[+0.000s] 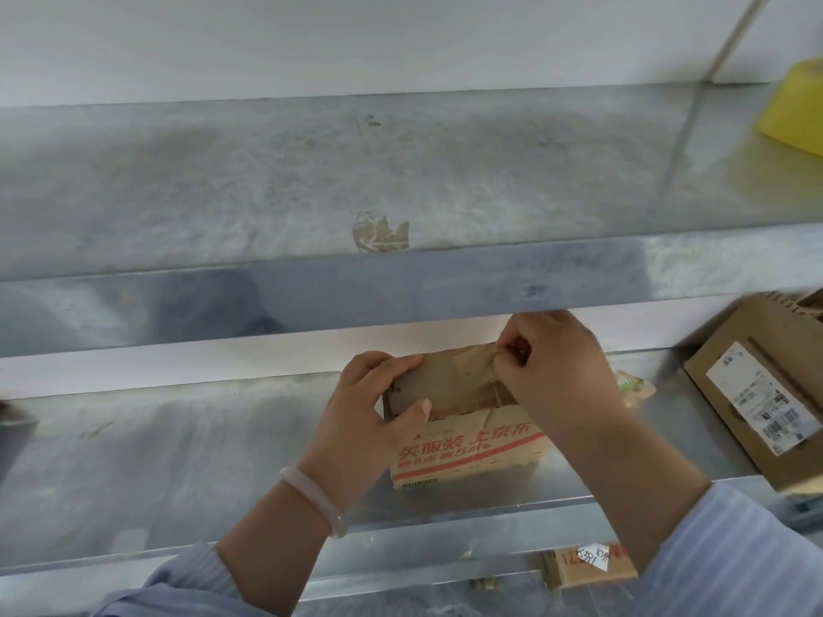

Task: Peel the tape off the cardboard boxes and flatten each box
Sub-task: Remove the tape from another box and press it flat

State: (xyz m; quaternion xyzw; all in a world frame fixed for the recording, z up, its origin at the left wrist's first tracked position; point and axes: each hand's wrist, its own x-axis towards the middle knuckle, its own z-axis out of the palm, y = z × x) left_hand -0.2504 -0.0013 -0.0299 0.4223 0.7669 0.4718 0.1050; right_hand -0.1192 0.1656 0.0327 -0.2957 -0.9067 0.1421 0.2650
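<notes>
Small red-printed cardboard box (463,443) upright, brown tape (472,362) half-lifted.

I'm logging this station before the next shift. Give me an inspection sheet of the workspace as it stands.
Surface: metal shelf, scuffed.
Job's things: small printed box on the metal shelf, brown tape partly lifted off its top; labelled box at right.
Clutter: yellow object on upper shelf; third box lower down.
Hands: left hand grips the small printed box; right hand pinches the brown tape.
Cables: nothing certain; pale diagonal strip at top right, cannot tell.
Surroundings: white wall behind.
</notes>
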